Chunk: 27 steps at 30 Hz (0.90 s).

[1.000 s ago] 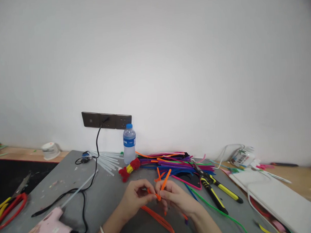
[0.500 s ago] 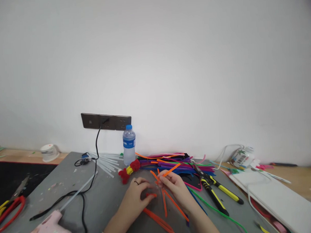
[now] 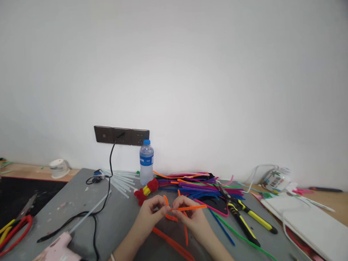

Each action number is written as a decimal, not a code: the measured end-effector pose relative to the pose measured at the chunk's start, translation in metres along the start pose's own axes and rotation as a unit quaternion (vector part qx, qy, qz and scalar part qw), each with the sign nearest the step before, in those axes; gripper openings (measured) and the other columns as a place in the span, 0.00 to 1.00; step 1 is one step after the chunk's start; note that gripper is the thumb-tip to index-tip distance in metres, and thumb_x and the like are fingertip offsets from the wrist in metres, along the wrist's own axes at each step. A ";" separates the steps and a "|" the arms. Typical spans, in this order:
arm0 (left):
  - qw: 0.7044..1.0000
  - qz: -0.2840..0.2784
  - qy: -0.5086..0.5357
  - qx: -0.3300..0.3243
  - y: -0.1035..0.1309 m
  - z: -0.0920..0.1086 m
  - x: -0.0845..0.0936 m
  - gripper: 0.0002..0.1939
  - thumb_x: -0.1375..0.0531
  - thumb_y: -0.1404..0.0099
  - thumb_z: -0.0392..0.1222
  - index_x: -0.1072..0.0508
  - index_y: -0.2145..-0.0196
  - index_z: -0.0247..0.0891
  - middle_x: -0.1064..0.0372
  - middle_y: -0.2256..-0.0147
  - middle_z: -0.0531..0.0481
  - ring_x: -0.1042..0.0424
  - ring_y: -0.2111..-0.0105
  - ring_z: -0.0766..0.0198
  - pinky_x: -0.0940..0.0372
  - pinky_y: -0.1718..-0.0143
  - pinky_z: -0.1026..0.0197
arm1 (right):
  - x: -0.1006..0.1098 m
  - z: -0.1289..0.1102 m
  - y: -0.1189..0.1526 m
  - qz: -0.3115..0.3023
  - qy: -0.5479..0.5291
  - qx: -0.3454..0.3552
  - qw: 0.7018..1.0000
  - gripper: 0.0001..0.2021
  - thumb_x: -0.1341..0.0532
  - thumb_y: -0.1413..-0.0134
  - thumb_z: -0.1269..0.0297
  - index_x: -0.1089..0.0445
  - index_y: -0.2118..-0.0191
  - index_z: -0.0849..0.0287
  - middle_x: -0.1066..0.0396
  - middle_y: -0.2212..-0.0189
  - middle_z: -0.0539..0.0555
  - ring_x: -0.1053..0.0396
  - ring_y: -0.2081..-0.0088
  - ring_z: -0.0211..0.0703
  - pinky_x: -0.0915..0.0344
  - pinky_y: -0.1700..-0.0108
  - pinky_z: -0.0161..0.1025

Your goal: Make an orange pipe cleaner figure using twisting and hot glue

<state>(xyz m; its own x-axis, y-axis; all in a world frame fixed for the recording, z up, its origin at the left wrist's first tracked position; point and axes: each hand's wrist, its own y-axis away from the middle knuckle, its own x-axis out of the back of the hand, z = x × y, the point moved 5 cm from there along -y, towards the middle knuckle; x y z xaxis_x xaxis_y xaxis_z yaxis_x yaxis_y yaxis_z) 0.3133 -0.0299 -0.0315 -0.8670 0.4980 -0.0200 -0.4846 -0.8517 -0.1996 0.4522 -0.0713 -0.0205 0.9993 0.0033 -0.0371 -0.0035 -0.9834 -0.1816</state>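
Observation:
My left hand (image 3: 149,218) and my right hand (image 3: 195,220) meet over the grey table, fingertips pinched together on orange pipe cleaners (image 3: 196,207). One orange length points right across my right fingers; other ends stick up between the hands and hang below them. Exactly where they cross is hidden by my fingers. Below my left hand a folded orange pipe cleaner (image 3: 177,249) lies on the table. Just behind the left hand rests a small fuzzy red and yellow figure (image 3: 147,190).
Behind my hands lies a pile of coloured pipe cleaners (image 3: 193,183), with a water bottle (image 3: 147,168) beside it. Yellow-black pliers (image 3: 242,216) lie at right, near a white board (image 3: 310,220). A pink glue gun (image 3: 56,255), its cord, and red-handled scissors (image 3: 25,229) are at left.
My left hand has moved up and right to meet the right hand, closing on the orange pipe cleaners. The piece in my right hand has swung from slanting upward to nearly level.

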 end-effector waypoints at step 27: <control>0.981 -0.157 -0.010 0.114 0.015 -0.001 -0.023 0.21 0.32 0.48 0.56 0.28 0.81 0.34 0.44 0.80 0.58 0.47 0.77 0.69 0.53 0.75 0.65 | 0.007 0.000 -0.001 -0.076 -0.068 -0.033 0.994 0.08 0.28 0.59 0.58 0.22 0.74 0.56 0.26 0.71 0.52 0.30 0.68 0.44 0.34 0.64 0.38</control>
<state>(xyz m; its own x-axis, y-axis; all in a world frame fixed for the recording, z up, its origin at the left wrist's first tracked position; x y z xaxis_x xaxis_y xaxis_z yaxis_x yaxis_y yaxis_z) 0.3260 -0.0544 -0.0349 -0.6717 0.7403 0.0272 -0.7396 -0.6722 0.0321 0.4594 -0.0700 -0.0202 0.9738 0.1733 -0.1473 0.1544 -0.9793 -0.1313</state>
